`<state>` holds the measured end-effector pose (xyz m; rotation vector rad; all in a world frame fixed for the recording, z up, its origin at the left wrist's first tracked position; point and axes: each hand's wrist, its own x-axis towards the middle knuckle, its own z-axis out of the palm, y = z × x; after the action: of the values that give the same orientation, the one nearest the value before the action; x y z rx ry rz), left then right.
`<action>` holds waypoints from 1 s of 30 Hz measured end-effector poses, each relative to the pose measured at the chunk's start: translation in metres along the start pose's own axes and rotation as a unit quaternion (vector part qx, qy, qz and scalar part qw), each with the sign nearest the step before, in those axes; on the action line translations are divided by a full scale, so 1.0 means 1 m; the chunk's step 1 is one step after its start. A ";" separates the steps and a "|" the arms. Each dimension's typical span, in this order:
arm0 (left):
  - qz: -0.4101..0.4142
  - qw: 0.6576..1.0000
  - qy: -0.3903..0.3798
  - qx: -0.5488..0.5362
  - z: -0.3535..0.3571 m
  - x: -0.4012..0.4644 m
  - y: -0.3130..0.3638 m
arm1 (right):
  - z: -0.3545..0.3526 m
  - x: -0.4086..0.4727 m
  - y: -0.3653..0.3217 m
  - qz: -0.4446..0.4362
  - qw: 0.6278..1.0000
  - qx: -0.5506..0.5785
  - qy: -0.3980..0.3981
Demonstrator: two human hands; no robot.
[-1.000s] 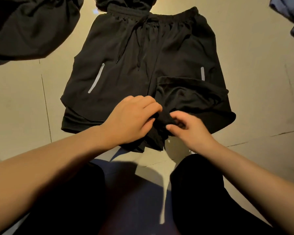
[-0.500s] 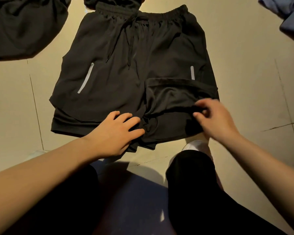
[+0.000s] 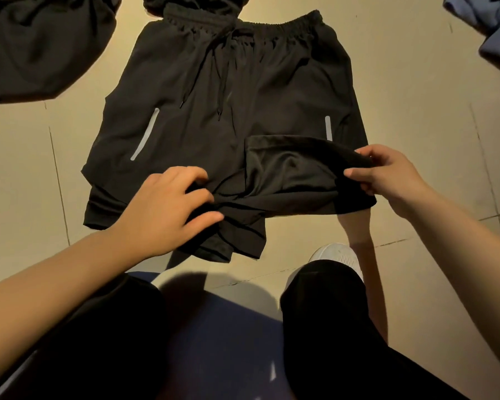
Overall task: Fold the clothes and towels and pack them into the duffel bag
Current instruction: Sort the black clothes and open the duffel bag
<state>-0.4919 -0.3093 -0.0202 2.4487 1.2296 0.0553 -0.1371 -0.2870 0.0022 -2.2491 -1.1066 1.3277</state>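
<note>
Black shorts [image 3: 214, 93] with a drawstring and two grey reflective stripes lie spread flat on the tiled floor, waistband at the far side. The right leg's hem is folded up and its inner lining shows. My left hand [image 3: 168, 209] grips bunched fabric at the crotch, fingers curled into it. My right hand [image 3: 387, 177] pinches the outer edge of the right leg's hem and holds it slightly off the floor. No duffel bag is clearly in view.
Another black garment [image 3: 41, 44] lies at the far left, and a blue-grey one [image 3: 488, 27] at the far right corner. My dark trouser legs and a white shoe [image 3: 341, 258] sit near the bottom, over a dark blue surface [image 3: 225, 342].
My right hand has slid from the middle of the hem out to the right leg's outer edge and lifted it. My left hand stayed at the crotch and now grips the fabric.
</note>
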 end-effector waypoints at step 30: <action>0.111 0.992 0.041 0.035 0.025 -0.027 0.029 | 0.015 -0.054 0.060 -0.163 0.907 -0.389 -0.011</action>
<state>-0.4810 -0.3542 -0.0284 2.6592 1.0027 0.1779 -0.1368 -0.3686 -0.0083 -2.3498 -2.2065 0.8478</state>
